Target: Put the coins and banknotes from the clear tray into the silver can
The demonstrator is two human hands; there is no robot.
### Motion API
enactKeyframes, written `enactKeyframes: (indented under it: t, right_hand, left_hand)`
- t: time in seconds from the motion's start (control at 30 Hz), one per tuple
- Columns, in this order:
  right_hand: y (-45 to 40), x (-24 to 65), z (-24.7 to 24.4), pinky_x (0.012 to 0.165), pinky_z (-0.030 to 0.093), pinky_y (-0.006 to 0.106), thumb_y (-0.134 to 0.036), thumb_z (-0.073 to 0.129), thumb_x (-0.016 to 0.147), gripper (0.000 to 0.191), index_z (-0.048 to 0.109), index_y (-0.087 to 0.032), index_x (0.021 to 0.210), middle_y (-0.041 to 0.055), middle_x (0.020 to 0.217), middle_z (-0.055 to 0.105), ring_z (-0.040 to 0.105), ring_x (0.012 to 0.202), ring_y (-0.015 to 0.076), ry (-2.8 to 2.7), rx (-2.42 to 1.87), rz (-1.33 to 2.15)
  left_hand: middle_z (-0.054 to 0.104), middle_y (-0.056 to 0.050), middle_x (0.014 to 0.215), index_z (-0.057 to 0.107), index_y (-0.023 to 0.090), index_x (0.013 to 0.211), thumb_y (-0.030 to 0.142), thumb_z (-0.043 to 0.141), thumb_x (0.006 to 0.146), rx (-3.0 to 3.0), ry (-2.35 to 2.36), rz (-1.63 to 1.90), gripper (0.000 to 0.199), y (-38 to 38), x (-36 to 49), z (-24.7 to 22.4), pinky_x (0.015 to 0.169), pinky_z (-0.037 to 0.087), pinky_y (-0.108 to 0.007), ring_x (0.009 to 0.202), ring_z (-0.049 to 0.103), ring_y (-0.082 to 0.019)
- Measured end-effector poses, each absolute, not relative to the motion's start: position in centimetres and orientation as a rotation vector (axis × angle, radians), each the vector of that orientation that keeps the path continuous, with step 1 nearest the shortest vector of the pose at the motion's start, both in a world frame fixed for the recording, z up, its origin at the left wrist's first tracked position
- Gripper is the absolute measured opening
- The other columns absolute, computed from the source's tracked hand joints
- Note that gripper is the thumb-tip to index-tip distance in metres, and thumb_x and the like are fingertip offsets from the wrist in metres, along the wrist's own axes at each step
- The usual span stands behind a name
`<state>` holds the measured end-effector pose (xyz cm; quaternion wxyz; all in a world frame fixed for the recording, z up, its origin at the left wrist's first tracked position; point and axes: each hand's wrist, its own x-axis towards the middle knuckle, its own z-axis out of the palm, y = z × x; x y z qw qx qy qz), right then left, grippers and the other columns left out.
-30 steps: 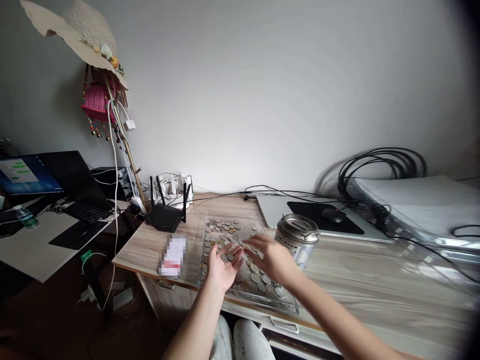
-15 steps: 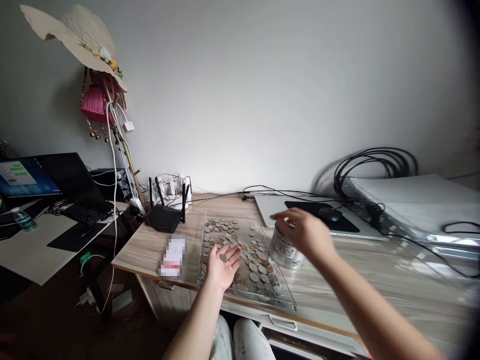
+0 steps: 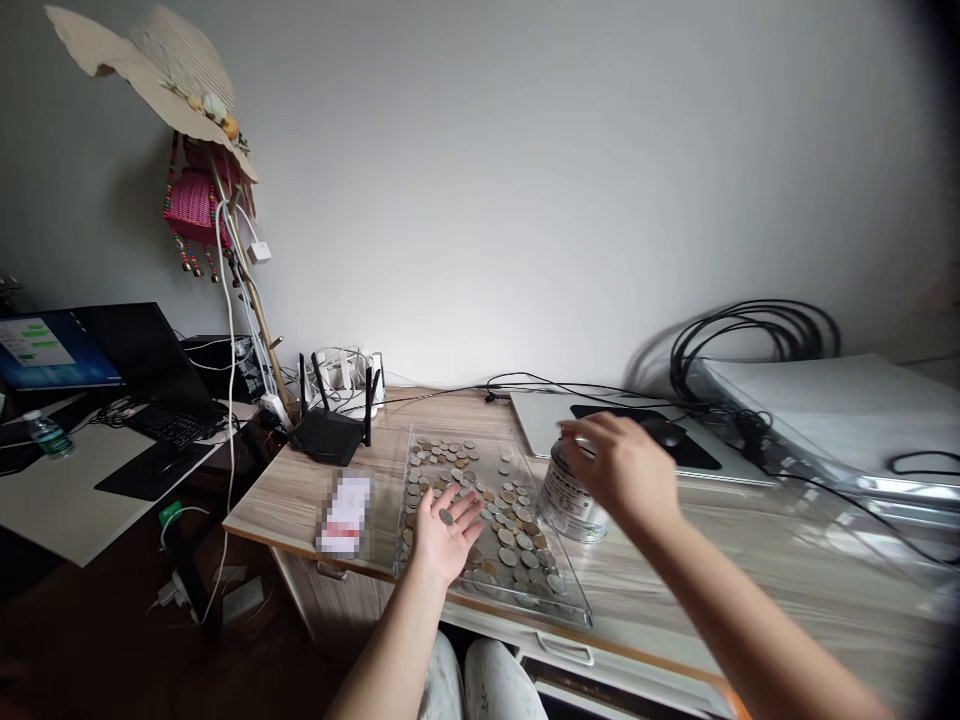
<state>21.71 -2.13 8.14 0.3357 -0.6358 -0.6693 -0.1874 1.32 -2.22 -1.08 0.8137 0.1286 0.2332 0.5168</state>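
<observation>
one can stands upright, its axis vertical, below the right hand's bent fingers; whether they grip anything, i cannot tell. the left hand, palm up, fingers extended, bears one coin flat at their base, above one tray of many coins.

Left hand palm up, fingers extended; right hand palm down, fingers bent, closure hard to tell.

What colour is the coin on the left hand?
The coin on the left hand looks silvery grey, seen best in the head view.
</observation>
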Motion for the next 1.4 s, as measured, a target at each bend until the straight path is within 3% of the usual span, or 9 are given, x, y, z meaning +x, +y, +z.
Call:
enactKeyframes:
  t: [0.17,0.33,0.5,0.67,0.87,0.97,1.17,1.27,1.4]
  right_hand:
    - [-4.8,14.0,3.7,0.057,0.043,0.023,-0.032,0.044,0.080,0.025,0.063,-0.027,0.095,0.0031,0.091,0.063,0.058,0.075,0.0150,-2.263,-1.355,-0.016]
    - [-4.9,11.5,1.3,0.061,0.042,0.022,-0.025,0.037,0.083,0.027,0.064,-0.023,0.083,0.0040,0.086,0.063,0.058,0.079,0.0150,-2.307,-1.373,0.057]
    - [-3.8,16.1,5.1,0.059,0.042,0.022,-0.026,0.037,0.083,0.029,0.065,-0.024,0.091,0.0042,0.089,0.065,0.058,0.073,0.0138,-2.058,-1.442,-0.065]
    - [-1.0,24.0,9.8,0.051,0.037,0.026,-0.035,0.045,0.075,0.027,0.069,-0.024,0.083,0.0052,0.082,0.067,0.058,0.069,0.0195,-1.709,-1.948,-0.221]
    - [0.6,26.8,9.7,0.049,0.035,0.027,-0.028,0.045,0.071,0.025,0.069,-0.023,0.073,0.0070,0.072,0.065,0.057,0.065,0.0214,-1.854,-2.196,-0.177]
    - [-0.2,25.2,9.1,0.054,0.038,0.028,-0.030,0.045,0.074,0.028,0.068,-0.022,0.087,0.0075,0.080,0.065,0.058,0.074,0.0224,-1.787,-2.057,-0.308]
    - [0.7,18.5,4.8,0.067,0.041,0.021,-0.026,0.031,0.084,0.036,0.061,-0.019,0.103,0.0075,0.100,0.061,0.058,0.078,0.0136,-2.228,-1.676,-0.030]
    - [3.2,16.2,1.9,0.073,0.040,0.025,-0.029,0.037,0.083,0.038,0.053,-0.013,0.114,0.0143,0.106,0.057,0.058,0.089,0.0186,-2.461,-1.844,0.134]
    - [4.9,15.9,0.3,0.072,0.041,0.034,-0.029,0.044,0.079,0.037,0.056,-0.008,0.108,0.0206,0.104,0.057,0.056,0.093,0.0264,-2.589,-1.931,0.201]
  left_hand:
    - [0.056,-0.012,0.109,0.048,0.016,0.113,0.053,0.041,0.078,0.240,0.501,1.106,0.051,-2.4,1.4,-0.9,0.076,0.042,-0.032,0.097,0.056,-0.023]
    - [0.055,-0.010,0.111,0.048,0.017,0.114,0.055,0.040,0.077,0.312,0.446,1.058,0.054,-2.6,1.2,-0.9,0.078,0.041,-0.032,0.096,0.055,-0.022]
    - [0.055,-0.010,0.111,0.052,0.019,0.108,0.055,0.040,0.078,0.372,0.415,1.043,0.048,-2.7,1.2,-1.0,0.075,0.041,-0.032,0.101,0.052,-0.022]
    - [0.048,-0.010,0.123,0.047,0.021,0.118,0.052,0.035,0.081,0.459,0.479,1.049,0.050,-2.5,1.3,-0.9,0.083,0.037,-0.035,0.114,0.042,-0.022]
    - [0.046,-0.009,0.126,0.047,0.020,0.119,0.052,0.031,0.081,0.569,0.566,1.061,0.052,-2.7,1.4,-1.0,0.088,0.035,-0.034,0.118,0.039,-0.021]
    - [0.048,-0.009,0.125,0.049,0.019,0.117,0.046,0.033,0.081,0.757,0.701,1.040,0.048,-2.7,1.3,-0.6,0.090,0.034,-0.034,0.114,0.043,-0.020]
    - [0.052,-0.010,0.120,0.055,0.016,0.111,0.040,0.042,0.077,1.665,1.197,0.829,0.044,1.7,1.4,1.2,0.092,0.033,-0.033,0.110,0.046,-0.022]
    - [0.046,-0.011,0.125,0.051,0.017,0.116,0.041,0.054,0.068,2.084,1.455,0.501,0.053,4.7,1.5,1.1,0.097,0.029,-0.035,0.119,0.035,-0.027]
    - [0.040,-0.013,0.128,0.052,0.020,0.111,0.042,0.064,0.055,2.284,1.570,0.024,0.062,5.9,1.1,1.0,0.091,0.036,-0.039,0.120,0.031,-0.032]
